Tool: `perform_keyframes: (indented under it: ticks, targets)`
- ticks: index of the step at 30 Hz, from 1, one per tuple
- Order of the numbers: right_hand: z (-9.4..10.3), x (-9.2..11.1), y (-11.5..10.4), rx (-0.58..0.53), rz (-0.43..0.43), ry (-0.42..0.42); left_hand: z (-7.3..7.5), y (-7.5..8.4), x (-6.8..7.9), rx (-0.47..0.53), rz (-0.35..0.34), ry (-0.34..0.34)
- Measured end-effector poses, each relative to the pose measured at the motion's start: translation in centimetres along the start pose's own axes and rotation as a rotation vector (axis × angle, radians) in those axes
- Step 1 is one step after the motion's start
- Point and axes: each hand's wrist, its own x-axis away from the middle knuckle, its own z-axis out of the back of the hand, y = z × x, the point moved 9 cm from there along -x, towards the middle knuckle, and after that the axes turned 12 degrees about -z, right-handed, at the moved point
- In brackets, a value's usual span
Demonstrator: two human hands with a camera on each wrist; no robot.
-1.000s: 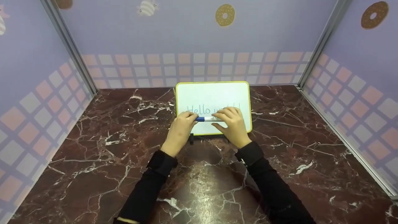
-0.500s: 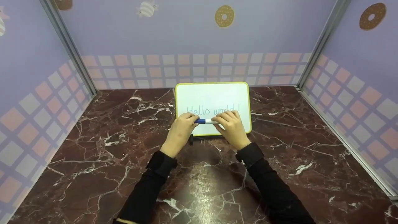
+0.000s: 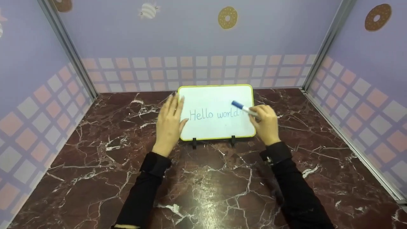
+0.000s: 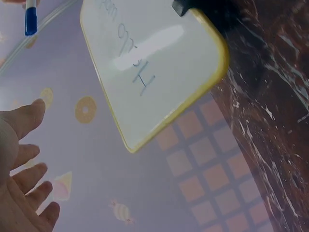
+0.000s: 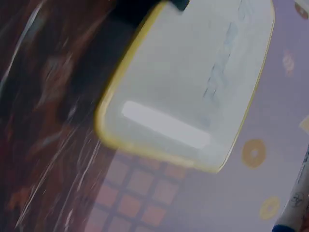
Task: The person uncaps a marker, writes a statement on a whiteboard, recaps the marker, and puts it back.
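Note:
A whiteboard (image 3: 210,98) with a yellow rim bears the handwritten words "Hello world!". It leans back on black feet (image 3: 194,143). My right hand (image 3: 267,122) holds a white marker (image 3: 246,109) in front of the board's right side, its blue capped end pointing up and left. At the right edge of the right wrist view the marker (image 5: 293,208) shows in part. My left hand (image 3: 168,124) is beside the board's left edge, fingers extended and nothing in them. In the left wrist view that left hand (image 4: 21,169) appears apart from the board.
The board stands on a dark red marbled table (image 3: 95,165). Lilac panels with a checkered band (image 3: 155,74) enclose it at the back and both sides. Metal posts (image 3: 68,47) mark the corners.
Both hands held the marker in front of the board. The left hand has let go and moved left with fingers extended; the right hand has carried the marker right and tilted it.

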Motion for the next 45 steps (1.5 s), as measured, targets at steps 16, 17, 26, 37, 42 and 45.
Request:
perform_keyframes:
  ticks: [16,17,26,37,42,45]
  targets:
    - [-1.8,1.0,15.0,0.322,-0.617,-0.304,-4.3,-8.6,4.9,0.043,0.328,-0.368]
    - [-1.9,1.1,15.3,0.337,-0.637,-0.321,-4.4,-8.7,5.0,0.05,0.333,-0.374]
    - [-3.6,1.2,16.9,0.453,-0.733,-0.466,-4.5,-9.1,5.4,0.071,0.362,-0.391]
    - [-4.7,1.3,17.4,0.494,-0.691,-0.529,-4.7,-8.9,5.1,0.075,0.352,-0.383]
    - [-4.0,1.1,16.7,0.514,-0.663,-0.522,-4.9,-8.8,5.0,0.068,0.351,-0.394]
    - [-3.3,0.7,15.9,0.511,-0.635,-0.497,-4.7,-8.7,5.0,0.062,0.348,-0.394]
